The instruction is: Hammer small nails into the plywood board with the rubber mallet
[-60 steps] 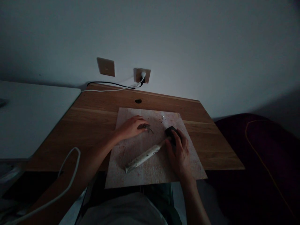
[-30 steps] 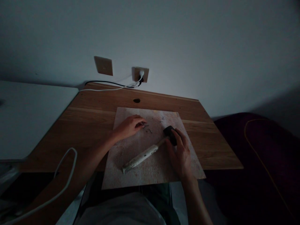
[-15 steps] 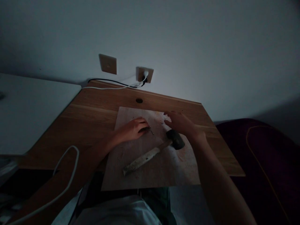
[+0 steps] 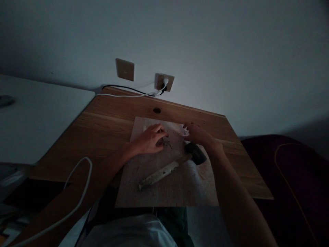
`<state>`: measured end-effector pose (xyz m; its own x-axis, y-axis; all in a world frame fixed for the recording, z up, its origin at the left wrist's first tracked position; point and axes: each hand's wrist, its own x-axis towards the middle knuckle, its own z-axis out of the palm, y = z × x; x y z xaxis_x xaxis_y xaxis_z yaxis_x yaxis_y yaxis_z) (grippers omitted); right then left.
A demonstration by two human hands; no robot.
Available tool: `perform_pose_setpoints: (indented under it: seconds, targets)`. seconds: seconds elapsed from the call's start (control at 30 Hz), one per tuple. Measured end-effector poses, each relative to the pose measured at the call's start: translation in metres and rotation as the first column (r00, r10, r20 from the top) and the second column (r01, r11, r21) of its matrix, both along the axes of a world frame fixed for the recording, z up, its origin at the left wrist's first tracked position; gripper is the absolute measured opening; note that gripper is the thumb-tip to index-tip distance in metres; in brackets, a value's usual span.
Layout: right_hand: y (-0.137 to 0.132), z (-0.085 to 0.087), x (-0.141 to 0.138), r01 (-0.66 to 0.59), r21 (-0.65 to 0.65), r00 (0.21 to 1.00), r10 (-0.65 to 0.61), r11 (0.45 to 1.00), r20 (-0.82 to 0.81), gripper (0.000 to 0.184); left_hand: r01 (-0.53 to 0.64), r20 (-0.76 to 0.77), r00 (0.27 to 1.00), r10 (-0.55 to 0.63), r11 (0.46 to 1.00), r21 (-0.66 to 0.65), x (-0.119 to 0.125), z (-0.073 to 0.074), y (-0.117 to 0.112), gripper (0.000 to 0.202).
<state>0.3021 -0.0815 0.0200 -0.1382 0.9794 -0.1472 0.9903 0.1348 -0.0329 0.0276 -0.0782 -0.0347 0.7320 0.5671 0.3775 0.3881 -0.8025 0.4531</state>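
Observation:
My left hand (image 4: 150, 139) is over the plywood board (image 4: 164, 192), fingers bent and apart. Beside its fingertips lie several thin nails (image 4: 168, 144), partly covered by the hand. At the board's far right corner, the fingers of my right hand (image 4: 199, 134) curl round a small whitish, shiny thing (image 4: 185, 131), too dim to make out. A mallet (image 4: 159, 174) lies slantwise on the board between my forearms. Its black head (image 4: 195, 153) is just below my right hand, and the worn handle points toward me on the left.
The board rests on a wooden desk (image 4: 108, 120) with a round cable hole (image 4: 156, 110). Cables (image 4: 128, 96) run along the wall to a socket (image 4: 164, 82). A white surface (image 4: 46, 120) adjoins at left. A white cord (image 4: 84, 185) loops over my left forearm.
My left hand's index finger has lifted and spread, showing more of the nails. The fingers of my right hand have curled in round the whitish thing. The mallet stays in place; the view has shifted slightly.

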Motion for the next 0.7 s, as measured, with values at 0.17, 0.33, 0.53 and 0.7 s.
perform_pose_setpoints:
  seconds: [0.17, 0.33, 0.53, 0.7]
  targets:
    - [0.004, -0.002, -0.001, 0.0, -0.024, 1.0, 0.0, 1.0, -0.011, 0.029, 0.003, -0.05, 0.999, -0.002, 1.0, 0.008, 0.002, 0.0, 0.0, 0.033]
    - [0.006, -0.002, -0.001, -0.008, -0.052, 0.999, 0.006, 0.999, -0.043, 0.02, 0.027, -0.028, 0.999, -0.027, 1.0, -0.006, 0.002, 0.0, 0.001, 0.032]
    - [0.009, -0.005, 0.005, -0.022, -0.061, 0.997, 0.017, 0.998, -0.08, 0.016, 0.043, 0.005, 0.999, -0.043, 0.999, 0.004, 0.001, -0.003, 0.003, 0.031]
    - [0.014, -0.006, 0.006, -0.03, -0.117, 0.992, 0.015, 0.993, -0.126, 0.011, 0.042, -0.007, 0.999, -0.042, 0.997, 0.057, 0.002, -0.003, 0.004, 0.029]
